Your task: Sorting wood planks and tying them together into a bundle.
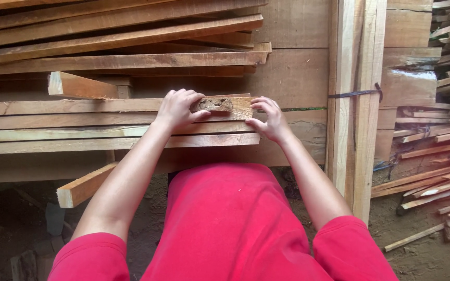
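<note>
My left hand (177, 107) grips a long wooden plank (69, 106) near its end, fingers curled over the top edge. My right hand (269, 119) holds the same plank's rough, damaged end (225, 105) from the right side, fingers on its end face. The plank lies on top of a stack of similar planks (79, 136) in front of me. I wear a red top (225, 224).
More long planks (121, 36) are piled behind the stack. Upright boards tied with a dark strap (355, 93) stand to the right. Scrap strips (444, 187) lie on the dirt floor at right. A short board (82, 188) juts out low at left.
</note>
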